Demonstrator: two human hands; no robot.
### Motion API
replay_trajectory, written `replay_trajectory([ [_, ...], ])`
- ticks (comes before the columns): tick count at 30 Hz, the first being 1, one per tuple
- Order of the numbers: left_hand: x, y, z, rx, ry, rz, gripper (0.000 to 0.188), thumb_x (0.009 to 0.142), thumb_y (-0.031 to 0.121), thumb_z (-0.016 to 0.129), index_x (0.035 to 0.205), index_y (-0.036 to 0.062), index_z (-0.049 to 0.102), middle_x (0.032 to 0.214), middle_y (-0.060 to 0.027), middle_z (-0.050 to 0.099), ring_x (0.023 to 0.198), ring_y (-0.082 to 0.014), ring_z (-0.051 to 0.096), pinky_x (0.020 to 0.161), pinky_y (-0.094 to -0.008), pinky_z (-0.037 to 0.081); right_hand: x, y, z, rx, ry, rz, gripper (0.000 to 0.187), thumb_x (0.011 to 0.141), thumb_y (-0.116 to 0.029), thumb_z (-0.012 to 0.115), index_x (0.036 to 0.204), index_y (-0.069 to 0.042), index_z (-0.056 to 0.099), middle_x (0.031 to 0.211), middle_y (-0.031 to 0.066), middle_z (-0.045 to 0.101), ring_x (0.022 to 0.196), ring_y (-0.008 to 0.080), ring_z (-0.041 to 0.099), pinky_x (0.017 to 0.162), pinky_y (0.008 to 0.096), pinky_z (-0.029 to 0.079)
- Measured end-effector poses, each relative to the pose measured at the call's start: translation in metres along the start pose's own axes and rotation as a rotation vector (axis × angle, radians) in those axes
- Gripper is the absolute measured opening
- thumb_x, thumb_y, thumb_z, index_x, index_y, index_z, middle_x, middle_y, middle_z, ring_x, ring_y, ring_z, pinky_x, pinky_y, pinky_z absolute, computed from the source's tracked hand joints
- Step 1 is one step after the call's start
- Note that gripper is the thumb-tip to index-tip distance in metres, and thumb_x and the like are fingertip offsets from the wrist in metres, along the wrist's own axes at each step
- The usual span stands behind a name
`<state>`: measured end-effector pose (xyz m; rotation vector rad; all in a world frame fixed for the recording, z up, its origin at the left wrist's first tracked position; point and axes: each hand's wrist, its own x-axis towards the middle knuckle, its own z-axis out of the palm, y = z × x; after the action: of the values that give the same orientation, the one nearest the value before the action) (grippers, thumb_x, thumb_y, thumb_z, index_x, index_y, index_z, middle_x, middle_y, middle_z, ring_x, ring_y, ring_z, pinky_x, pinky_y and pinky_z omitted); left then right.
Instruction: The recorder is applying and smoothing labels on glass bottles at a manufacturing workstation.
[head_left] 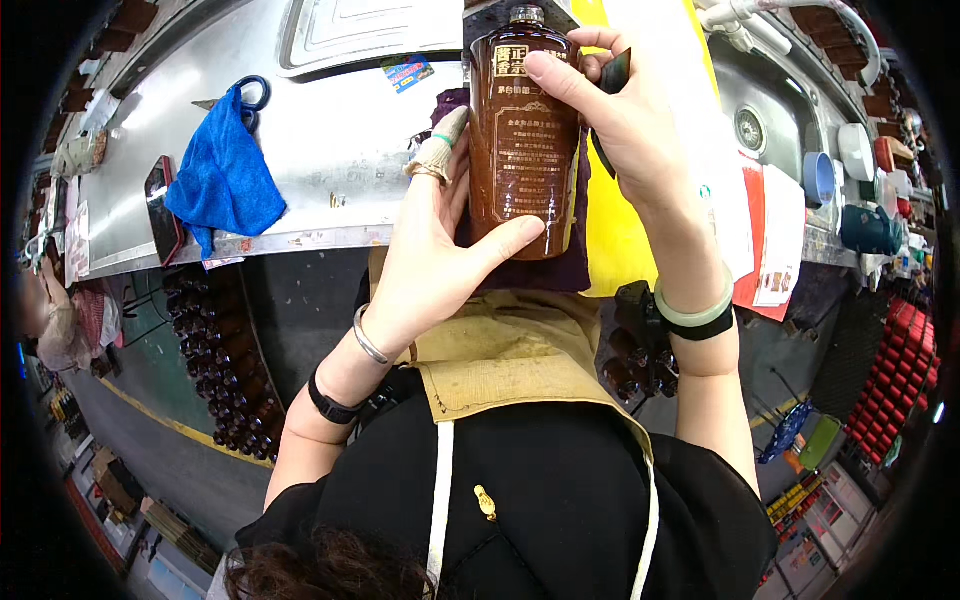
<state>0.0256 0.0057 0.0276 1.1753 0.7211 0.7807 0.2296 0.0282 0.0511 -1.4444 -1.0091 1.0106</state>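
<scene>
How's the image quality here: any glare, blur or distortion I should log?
Head view: the brown bottle, left hand and right hand look fairly sharp; head view: glare whitens parts of the metal counter, and a patch right of the yellow sheet is nearly blown out; head view: fisheye bowing bends the counter's front edge, and the corners are black.

Bottle [525,170], between the left hand [440,240] and right hand [635,130]: smooth, glossy, glass-like. Cloth [228,185], left of the left hand: matt, textured. Worktop [310,130], beneath it: smooth, shiny metal. Sink [738,85], right of the right hand: metal, we note, likewise shiny. Apron [520,385], below both hands: matt fabric.
</scene>
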Motion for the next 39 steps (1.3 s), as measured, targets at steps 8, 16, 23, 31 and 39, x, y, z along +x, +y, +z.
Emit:
replay_trajectory([
  [8,-0.003,-0.001,0.0,0.002,0.001,0.021,0.102,0.09,0.007,0.082,0.163,-0.0081,0.011,0.166,-0.0249,0.027,0.155,-0.0311,0.031,0.129,-0.044,0.028,-0.001,0.001,0.002,0.04,-0.002,-0.006,0.054,0.091,-0.023,0.086,0.129,0.002,0.056,0.091,-0.0026,0.06,0.082,0.0034,0.055,0.073,0.0174,0.044],
  [16,-0.005,-0.002,-0.009,-0.113,-0.02,-0.015,0.106,0.091,0.01,0.082,0.164,-0.0079,0.008,0.168,-0.0285,0.02,0.159,-0.0337,0.023,0.131,-0.046,0.02,0.005,0.001,-0.008,-0.068,-0.014,0.019,0.048,0.093,-0.026,0.084,0.125,0.002,0.06,0.089,-0.0013,0.064,0.069,0.0024,0.051,0.062,0.0185,0.04],
  [23,-0.005,-0.003,0.003,-0.033,0.03,0.03,0.106,0.089,0.011,0.084,0.163,-0.0091,0.011,0.166,-0.0268,0.025,0.156,-0.0328,0.029,0.13,-0.0447,0.023,0.003,0.004,-0.003,-0.035,0.012,-0.029,0.053,0.09,-0.021,0.088,0.126,0.005,0.059,0.083,-0.0041,0.056,0.068,0.0032,0.051,0.062,0.0182,0.04],
  [31,-0.005,-0.01,0.0,0.035,0.032,0.032,0.106,0.089,0.012,0.083,0.163,-0.0075,0.011,0.166,-0.028,0.025,0.156,-0.0339,0.029,0.129,-0.0451,0.025,0.001,0.001,-0.003,0.04,0.003,0.013,0.058,0.086,-0.025,0.09,0.126,0.003,0.059,0.087,-0.0043,0.055,0.074,0.0037,0.051,0.065,0.018,0.043],
  [39,-0.006,-0.008,0.001,0.0,0.031,0.018,0.105,0.089,0.01,0.082,0.164,-0.0065,0.01,0.167,-0.0269,0.024,0.157,-0.0337,0.029,0.129,-0.0452,0.025,0.001,-0.002,-0.002,0.013,-0.016,0.028,0.052,0.092,-0.021,0.086,0.129,0.001,0.057,0.084,-0.0058,0.055,0.072,0.0026,0.049,0.065,0.0179,0.038],
])
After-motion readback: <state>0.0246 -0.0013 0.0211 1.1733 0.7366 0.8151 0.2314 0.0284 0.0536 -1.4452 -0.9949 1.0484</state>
